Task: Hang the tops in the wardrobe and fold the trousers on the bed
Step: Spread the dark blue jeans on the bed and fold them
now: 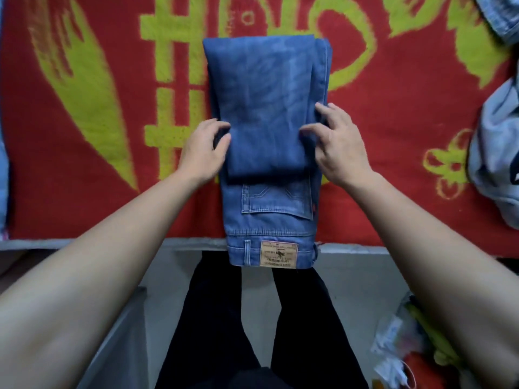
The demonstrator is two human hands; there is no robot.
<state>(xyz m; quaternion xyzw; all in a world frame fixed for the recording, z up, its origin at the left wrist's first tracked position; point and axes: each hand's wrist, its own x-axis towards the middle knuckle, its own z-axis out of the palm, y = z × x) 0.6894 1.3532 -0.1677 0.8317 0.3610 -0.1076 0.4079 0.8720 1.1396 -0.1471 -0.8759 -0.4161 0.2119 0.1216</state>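
Note:
A pair of blue jeans point(266, 88) lies folded lengthwise on the bed, its legs doubled back toward the waist. The waistband with a tan leather patch point(278, 254) hangs over the bed's near edge. My left hand point(203, 151) grips the left edge of the folded leg layer, fingers curled onto the cloth. My right hand point(337, 147) holds the right edge of the same layer, thumb on top and fingers at the side seam.
The bed is covered by a red blanket point(393, 122) with yellow-green patterns. Pale blue garments point(494, 164) lie bunched at the right edge, more denim point(502, 15) at the top right. Bags and colourful items point(407, 355) sit on the floor at the lower right.

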